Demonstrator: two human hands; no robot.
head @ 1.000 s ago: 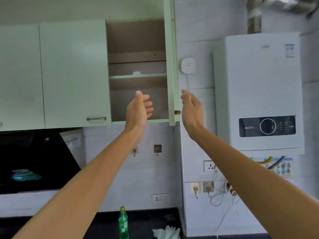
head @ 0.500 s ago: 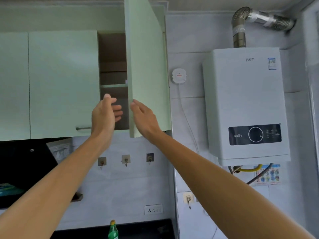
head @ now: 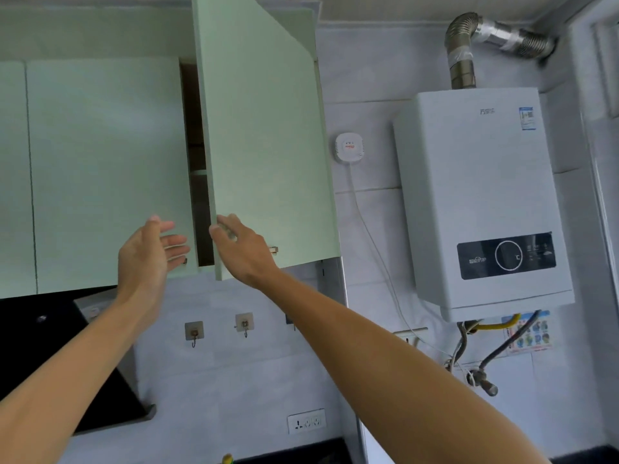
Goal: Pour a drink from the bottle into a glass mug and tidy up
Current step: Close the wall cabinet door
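Bottle [head: 227, 459] shows only as a yellow cap at the very bottom edge of the view, down by the dark counter [head: 301, 451] and well below both hands. Up at the wall cupboards the cabinet door [head: 264, 128] stands ajar, its free left edge swung out, leaving a narrow dark gap between that edge and the closed neighbouring door [head: 107, 169]. The right hand [head: 243, 251] lies against the ajar door's lower left corner, thumb at the free edge and fingers flat on the face, just left of the small handle [head: 273, 249]; its grip is open, wrapped round nothing. The left hand [head: 149, 254] is raised before the closed door, just left of the gap, palm turned rightward, fingers straight and apart, grip open and empty. Both forearms reach up from the lower corners. The black range hood [head: 67, 363] sits under the left arm, and wall hooks [head: 194, 331] hang between the arms. The water heater [head: 482, 202] is well apart to the right, with tile and a small alarm [head: 349, 147] between it and the door's hinge side.
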